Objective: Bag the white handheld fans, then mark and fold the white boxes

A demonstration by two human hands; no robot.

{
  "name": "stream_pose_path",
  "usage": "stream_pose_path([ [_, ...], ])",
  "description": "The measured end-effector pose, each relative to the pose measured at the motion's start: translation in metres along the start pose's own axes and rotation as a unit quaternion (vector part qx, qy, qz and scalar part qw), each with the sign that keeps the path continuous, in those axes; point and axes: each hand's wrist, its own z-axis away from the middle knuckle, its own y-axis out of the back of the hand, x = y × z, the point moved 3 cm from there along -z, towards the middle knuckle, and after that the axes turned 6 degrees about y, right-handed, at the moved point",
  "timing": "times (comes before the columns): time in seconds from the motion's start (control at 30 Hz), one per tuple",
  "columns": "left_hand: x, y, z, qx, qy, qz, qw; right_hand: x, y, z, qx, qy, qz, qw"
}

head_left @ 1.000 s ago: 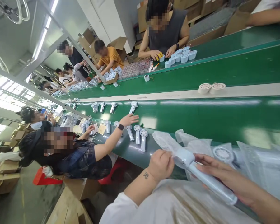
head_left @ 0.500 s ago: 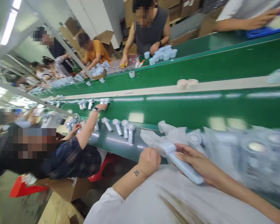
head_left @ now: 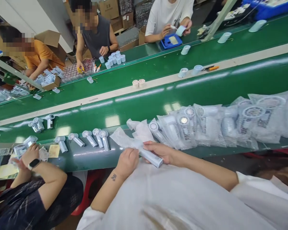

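One head-worn camera looked forward and down. It saw the person's hands (head_left: 139, 158) close below, a green conveyor belt (head_left: 144, 105) beyond.

handheld fan (head_left: 151, 158): head hidden inside plastic bag (head_left: 123, 139) | bagged fans (head_left: 186, 126): print too small to read

1. The person's left hand (head_left: 127, 163) and right hand (head_left: 158, 152) hold a bagged handheld fan (head_left: 151, 157) at the near edge of the near conveyor belt (head_left: 124, 108).
2. To the right, more bagged fans (head_left: 206, 126) lie in a row on that belt.
3. To the left, unbagged fans (head_left: 91, 138) lie on the same belt, toward a co-worker's hand (head_left: 31, 156).
4. Behind, a divider strip (head_left: 110, 94) separates that belt from a far conveyor belt (head_left: 146, 68).
5. Beyond it, round fan parts (head_left: 114, 59) stand before another co-worker (head_left: 96, 38).
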Motion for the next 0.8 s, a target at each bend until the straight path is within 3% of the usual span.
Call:
stream_pose_path([
  [0.13,-0.007,-0.007,0.006,-0.008,0.069,0.076,0.995,0.005,0.006,-0.004,0.030,0.043,0.089,0.995],
  [0.2,-0.012,-0.011,0.006,-0.039,0.151,0.121,0.980,0.001,0.007,-0.001,0.064,0.085,0.174,0.979],
  [0.27,-0.020,-0.010,0.007,-0.058,0.265,0.156,0.950,-0.009,0.007,0.007,0.103,0.153,0.276,0.943],
  [0.33,-0.024,-0.004,0.007,-0.069,0.346,0.186,0.917,-0.025,0.006,0.019,0.108,0.231,0.390,0.885],
  [0.43,-0.022,0.005,-0.001,-0.127,0.379,0.239,0.885,-0.042,0.006,0.036,0.047,0.260,0.508,0.820],
  [0.53,-0.017,0.013,-0.016,-0.181,0.391,0.309,0.848,-0.049,0.006,0.050,0.018,0.271,0.495,0.825],
  [0.6,-0.016,0.018,-0.028,-0.183,0.401,0.334,0.833,-0.050,0.005,0.057,0.023,0.290,0.471,0.833],
  [0.8,-0.022,0.029,-0.073,-0.170,0.379,0.351,0.839,-0.052,-0.004,0.080,0.086,0.326,0.351,0.874],
])
